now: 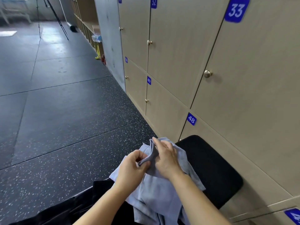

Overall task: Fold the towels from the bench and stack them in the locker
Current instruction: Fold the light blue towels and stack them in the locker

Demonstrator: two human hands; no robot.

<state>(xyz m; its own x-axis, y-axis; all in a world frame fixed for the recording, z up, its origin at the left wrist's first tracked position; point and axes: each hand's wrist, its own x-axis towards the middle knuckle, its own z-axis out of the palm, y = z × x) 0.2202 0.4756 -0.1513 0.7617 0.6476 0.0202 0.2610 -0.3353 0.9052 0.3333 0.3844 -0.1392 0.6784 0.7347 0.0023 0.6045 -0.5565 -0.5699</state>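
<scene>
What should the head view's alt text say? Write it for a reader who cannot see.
A person's left hand pinches a fold of a light blue towel while the right hand rests on it, over a black padded bench. Closed beige lockers with blue number plates line the right; dark speckled floor stretches left.

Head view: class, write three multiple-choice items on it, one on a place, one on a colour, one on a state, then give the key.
1. The towel lies: A on the floor; B on the black bench; C in a locker.
2. The number plates are: A red; B blue; C green.
3. Locker 33's door is: A wide open; B shut; C missing.
Key: 1 B, it spreads over the bench pad; 2 B, white digits on blue; 3 B, it sits flush with its neighbours.
</scene>
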